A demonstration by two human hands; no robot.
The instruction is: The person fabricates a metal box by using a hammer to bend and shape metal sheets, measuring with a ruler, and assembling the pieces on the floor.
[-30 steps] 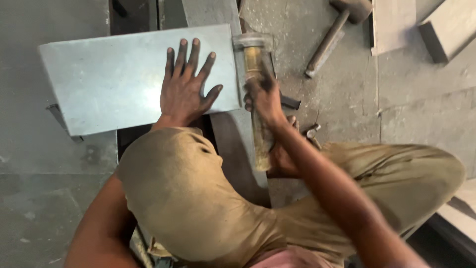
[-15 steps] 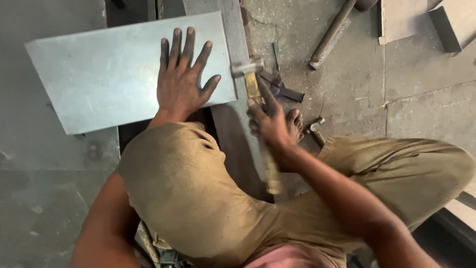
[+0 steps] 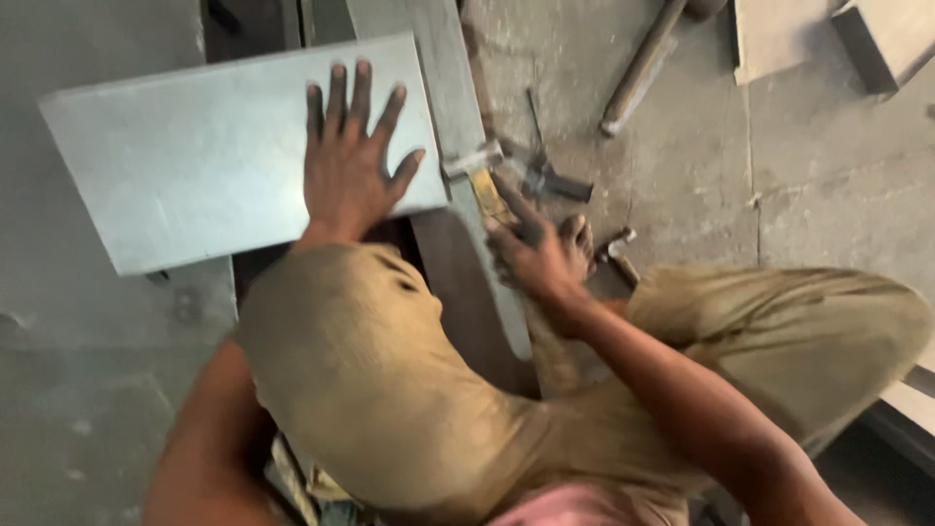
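Note:
My left hand (image 3: 351, 161) lies flat with fingers spread on the right end of a grey metal sheet (image 3: 195, 166), pressing it onto a steel bar (image 3: 438, 117) underneath. My right hand (image 3: 541, 253) grips the wooden handle of a small hammer (image 3: 477, 166), whose metal head rests at the sheet's right edge on the bar. My bent knees in tan trousers fill the lower half of the view and hide the bar's near end.
On the concrete floor to the right lie a dark hand tool (image 3: 550, 180), a long-handled hammer (image 3: 638, 68) at the top, a small metal piece (image 3: 616, 244) beside my right hand, and blocks (image 3: 877, 39) at the top right.
The hammer has swung down from a raised, blurred position to the sheet's right edge. My right hand has come down and to the right. The left hand stays pressed on the sheet.

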